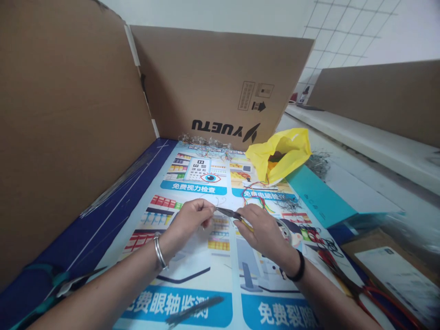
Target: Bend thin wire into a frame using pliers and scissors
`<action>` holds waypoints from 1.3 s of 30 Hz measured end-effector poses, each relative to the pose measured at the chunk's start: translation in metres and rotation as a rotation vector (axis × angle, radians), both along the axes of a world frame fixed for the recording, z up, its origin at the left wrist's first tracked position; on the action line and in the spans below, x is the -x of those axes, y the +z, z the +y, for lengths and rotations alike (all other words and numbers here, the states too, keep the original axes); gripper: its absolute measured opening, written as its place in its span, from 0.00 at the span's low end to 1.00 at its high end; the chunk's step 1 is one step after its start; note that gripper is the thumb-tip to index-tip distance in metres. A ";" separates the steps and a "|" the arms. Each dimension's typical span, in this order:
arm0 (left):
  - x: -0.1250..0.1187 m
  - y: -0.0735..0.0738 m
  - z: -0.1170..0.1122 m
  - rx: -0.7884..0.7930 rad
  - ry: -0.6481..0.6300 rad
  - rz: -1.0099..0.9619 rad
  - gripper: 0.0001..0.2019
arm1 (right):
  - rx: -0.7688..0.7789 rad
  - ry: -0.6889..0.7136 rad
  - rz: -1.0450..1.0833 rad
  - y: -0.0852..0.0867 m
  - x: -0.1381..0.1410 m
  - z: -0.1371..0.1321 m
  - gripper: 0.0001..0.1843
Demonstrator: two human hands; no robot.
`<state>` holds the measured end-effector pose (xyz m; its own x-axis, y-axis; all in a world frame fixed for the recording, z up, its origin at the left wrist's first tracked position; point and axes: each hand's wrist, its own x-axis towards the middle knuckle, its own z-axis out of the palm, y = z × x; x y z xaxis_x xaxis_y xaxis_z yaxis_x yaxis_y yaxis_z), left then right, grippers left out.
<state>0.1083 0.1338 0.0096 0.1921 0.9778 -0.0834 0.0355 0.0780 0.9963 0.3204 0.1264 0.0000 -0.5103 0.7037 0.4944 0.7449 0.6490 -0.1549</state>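
My left hand (pixel 190 220), a silver bangle on its wrist, pinches a thin wire (pixel 209 198) between thumb and fingers. My right hand (pixel 263 228), with a black band at the wrist, is closed round small pliers (pixel 229 212) whose dark tips point left and meet the left fingertips. Both hands hover just above a printed poster (pixel 206 270) that covers the table. Behind them lie coloured wires (pixel 256 192) and a yellow plastic bag (pixel 282 153).
Cardboard walls (pixel 68 119) stand at the left and back. Piles of thin metal wire (pixel 202 141) lie along the back wall. A teal box (pixel 319 197) sits to the right, red-handled scissors (pixel 364 288) at the lower right, teal-handled pliers (pixel 51 286) at the lower left.
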 end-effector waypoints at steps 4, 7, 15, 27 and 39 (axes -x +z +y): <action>0.002 -0.005 0.001 0.077 0.043 -0.129 0.07 | 0.081 -0.054 0.135 -0.007 -0.005 0.008 0.11; 0.002 -0.005 0.000 0.107 0.079 -0.222 0.07 | 0.168 -0.130 0.289 -0.007 -0.002 0.009 0.12; -0.005 -0.005 -0.002 0.181 0.196 -0.328 0.08 | 0.166 -0.073 0.402 -0.011 0.019 -0.004 0.27; -0.012 -0.002 -0.011 0.209 0.149 -0.344 0.06 | 0.115 -0.003 0.370 -0.014 0.022 -0.004 0.27; -0.011 -0.002 -0.011 0.225 0.093 -0.286 0.07 | 0.274 0.034 0.467 -0.010 0.013 0.000 0.28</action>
<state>0.1189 0.1224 0.0075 0.1504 0.9554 -0.2543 -0.2592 0.2863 0.9224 0.3073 0.1266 -0.0099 -0.3048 0.8256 0.4749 0.5357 0.5609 -0.6312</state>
